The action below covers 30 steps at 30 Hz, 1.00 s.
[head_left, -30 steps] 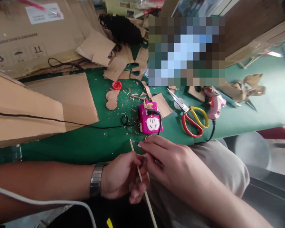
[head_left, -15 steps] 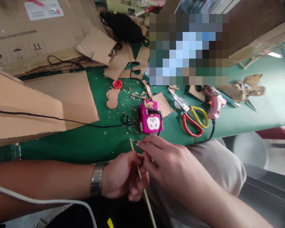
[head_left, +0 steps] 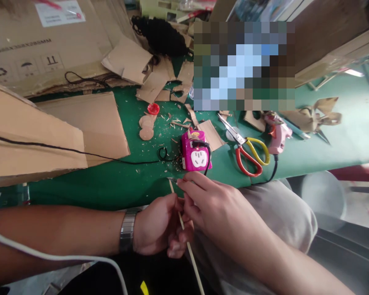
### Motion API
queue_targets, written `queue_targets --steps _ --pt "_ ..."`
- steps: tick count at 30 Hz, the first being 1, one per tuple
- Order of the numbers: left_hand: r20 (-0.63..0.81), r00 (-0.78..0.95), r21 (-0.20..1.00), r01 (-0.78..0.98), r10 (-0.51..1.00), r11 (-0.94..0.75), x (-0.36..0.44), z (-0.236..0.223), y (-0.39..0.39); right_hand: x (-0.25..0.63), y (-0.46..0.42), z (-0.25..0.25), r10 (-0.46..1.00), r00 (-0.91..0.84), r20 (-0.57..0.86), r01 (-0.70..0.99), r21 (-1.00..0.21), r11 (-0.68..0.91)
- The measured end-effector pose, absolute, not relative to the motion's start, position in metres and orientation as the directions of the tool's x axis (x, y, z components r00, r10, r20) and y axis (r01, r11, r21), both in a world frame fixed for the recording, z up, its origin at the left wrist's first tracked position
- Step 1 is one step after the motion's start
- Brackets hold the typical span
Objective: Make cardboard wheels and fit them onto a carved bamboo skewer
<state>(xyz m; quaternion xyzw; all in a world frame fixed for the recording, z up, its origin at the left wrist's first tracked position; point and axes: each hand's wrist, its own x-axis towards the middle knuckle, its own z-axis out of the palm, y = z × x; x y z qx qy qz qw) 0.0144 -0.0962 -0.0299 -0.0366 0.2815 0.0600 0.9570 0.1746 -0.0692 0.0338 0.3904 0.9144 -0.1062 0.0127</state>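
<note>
My left hand [head_left: 162,225], with a metal watch band on its wrist, is closed round a thin pale wooden stick [head_left: 193,258]. The stick slants from the lower edge of the view up past my fingertips, its upper end over the green tabletop. Pinched in my right hand [head_left: 212,200] is a small, thin, shiny blade-like piece [head_left: 173,180] that lies against the stick's upper end. Most of that piece is hidden by my fingers. Just beyond my hands stands a pink power socket [head_left: 197,151] with a black plug in it.
Scissors [head_left: 240,139] with red and yellow handles and a pink glue gun [head_left: 278,137] lie on the right. Cardboard discs [head_left: 146,133], a red cap [head_left: 153,109] and shavings lie beyond. A black cord [head_left: 123,159] crosses cardboard [head_left: 89,110] at left.
The view has shifted slightly. Both hands keep nearly the same pose, with the stick and the small shiny piece still at its upper end.
</note>
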Motion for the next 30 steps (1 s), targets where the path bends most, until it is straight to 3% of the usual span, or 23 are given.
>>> queue_targets --steps 9,16,20,26,30 --pt "-0.543 0.829 -0.018 -0.168 0.131 0.986 0.012 -0.028 -0.094 0.186 -0.067 0.038 0.82 -0.545 -0.175 0.791 -0.43 0.435" --pt "-0.515 0.847 -0.032 -0.173 0.132 0.984 0.011 -0.03 -0.092 0.19 -0.07 0.041 0.825 -0.527 -0.202 0.772 -0.519 0.367" --pt "-0.538 0.837 -0.043 -0.151 0.104 0.988 0.011 -0.028 -0.091 0.187 -0.071 0.037 0.812 -0.557 -0.174 0.771 -0.472 0.428" --pt "-0.592 0.802 -0.049 -0.137 0.082 0.989 0.013 -0.024 -0.09 0.178 -0.071 0.036 0.734 -0.678 -0.021 0.715 -0.248 0.654" --pt "-0.59 0.807 -0.063 -0.07 0.019 0.996 0.013 -0.024 -0.092 0.176 -0.073 0.033 0.72 -0.694 -0.002 0.706 -0.195 0.681"
